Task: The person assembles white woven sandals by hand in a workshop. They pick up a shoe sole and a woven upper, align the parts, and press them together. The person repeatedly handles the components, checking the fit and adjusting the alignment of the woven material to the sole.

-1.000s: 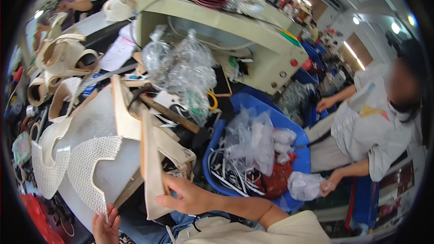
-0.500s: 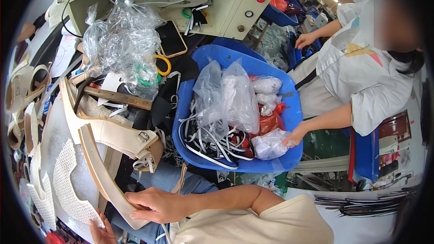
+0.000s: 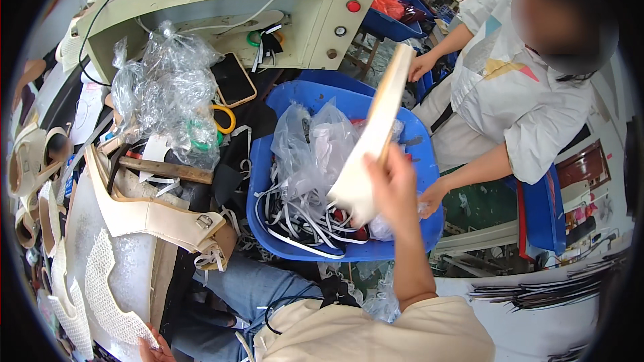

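Observation:
My right hand [image 3: 394,184] is raised over the blue bin [image 3: 253,218], gripping a long cream shoe piece [image 3: 376,127] with a tan edge. The piece is tilted, its narrow end up near a co-worker's hand [image 3: 421,65]; motion blurs it a little. At the lower left, my left hand [image 3: 155,348] is partly cut off by the picture's edge. Its fingers close on the bottom tip of a cream woven shoe piece [image 3: 111,291] lying on the work surface. A cream strap piece with a buckle [image 3: 157,218] lies farther up the same surface.
Clear plastic bags [image 3: 168,87], a phone [image 3: 233,80] and yellow-handled scissors [image 3: 225,119] lie before a pale machine [image 3: 315,27]. The bin holds bagged items and black-and-white straps [image 3: 302,218]. The co-worker's other hand [image 3: 433,198] reaches into its right side. More cream pieces [image 3: 30,161] stand at far left.
My right hand has swung up and right from beside the work surface to above the bin, carrying the long cream piece. My left hand stays by the woven piece. The view has shifted slightly.

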`<action>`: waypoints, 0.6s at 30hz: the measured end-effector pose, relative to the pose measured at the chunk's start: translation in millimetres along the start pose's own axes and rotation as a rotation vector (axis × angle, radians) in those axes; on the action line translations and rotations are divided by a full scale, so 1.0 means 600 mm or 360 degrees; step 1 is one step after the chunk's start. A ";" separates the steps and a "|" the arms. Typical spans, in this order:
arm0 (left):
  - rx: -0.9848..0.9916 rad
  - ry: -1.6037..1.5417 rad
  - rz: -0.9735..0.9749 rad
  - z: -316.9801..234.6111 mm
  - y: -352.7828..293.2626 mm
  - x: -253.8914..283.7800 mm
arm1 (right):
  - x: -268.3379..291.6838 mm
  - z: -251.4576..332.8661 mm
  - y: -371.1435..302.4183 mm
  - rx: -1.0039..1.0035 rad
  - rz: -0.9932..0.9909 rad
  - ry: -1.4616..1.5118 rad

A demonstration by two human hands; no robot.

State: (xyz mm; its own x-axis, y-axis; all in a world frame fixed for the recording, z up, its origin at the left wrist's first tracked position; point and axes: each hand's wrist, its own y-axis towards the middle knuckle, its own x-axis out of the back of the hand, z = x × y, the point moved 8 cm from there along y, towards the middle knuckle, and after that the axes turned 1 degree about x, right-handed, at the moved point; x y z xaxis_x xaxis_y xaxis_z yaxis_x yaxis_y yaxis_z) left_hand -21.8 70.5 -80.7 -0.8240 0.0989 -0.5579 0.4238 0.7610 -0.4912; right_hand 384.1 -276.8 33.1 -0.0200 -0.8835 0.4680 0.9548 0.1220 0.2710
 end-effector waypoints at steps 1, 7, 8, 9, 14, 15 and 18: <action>-0.0017 0.0076 -0.0073 0.002 -0.003 -0.013 | 0.038 -0.078 0.048 -0.0048 -0.0051 -0.0072; 0.0119 -0.0066 0.0327 0.013 0.011 -0.033 | 0.084 -0.698 0.109 -0.1438 0.0424 0.0313; 0.0127 -0.0102 0.0364 0.012 0.006 -0.037 | 0.071 -0.686 0.117 -0.1312 0.0257 0.0244; 0.0140 -0.0140 0.0405 0.012 0.002 -0.038 | 0.065 -0.669 0.131 -0.1184 0.0084 0.0177; 0.0202 -0.0137 0.0408 0.015 0.011 -0.028 | 0.079 -0.643 0.104 -0.1393 0.0041 0.0178; 0.0152 -0.0123 0.0345 0.016 0.013 -0.028 | 0.082 -0.636 0.101 -0.1450 0.0022 0.0201; 0.0291 -0.0274 0.0268 0.025 0.051 0.063 | 0.099 -0.544 0.132 -0.0645 -0.0095 0.0325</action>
State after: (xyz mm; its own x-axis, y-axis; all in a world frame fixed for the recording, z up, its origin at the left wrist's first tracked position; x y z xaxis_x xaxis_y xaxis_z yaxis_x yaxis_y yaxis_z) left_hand -34.1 88.2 -126.8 -0.6670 0.0919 -0.7394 0.6229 0.6132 -0.4857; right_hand 555.2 -467.1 -192.0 -0.0584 -0.9596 0.2753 0.9935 -0.0827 -0.0777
